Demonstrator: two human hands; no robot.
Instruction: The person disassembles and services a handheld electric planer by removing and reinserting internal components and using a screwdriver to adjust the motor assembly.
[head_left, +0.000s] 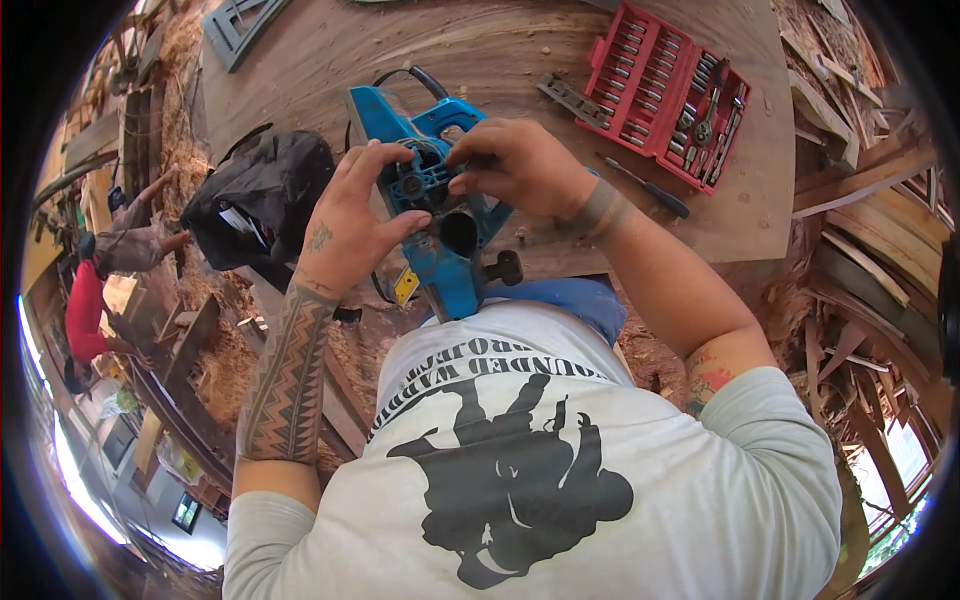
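A blue electric hand planer (pixel 455 262) stands on the wooden table's near edge, against my shirt. Its upper housing is open, with inner parts and a dark round hole showing. My left hand (pixel 352 205) grips the planer's left side, index finger and thumb apart on either side of the opened part. My right hand (pixel 528 172) is over the other side of the opening, thumb and fingers drawn together in a pinch. Whatever sits between those fingertips is too small and dark to name. A black knob (pixel 503 268) sticks out from the planer near my waist.
On the table (pixel 680 235) lie a red socket set case (pixel 655 95), a screwdriver (pixel 648 188) and a grey metal piece (pixel 573 101). A black bag (pixel 258 200) is left of the planer. Scrap wood (pixel 870 270) is piled right. A person in red (pixel 88 310) is far left.
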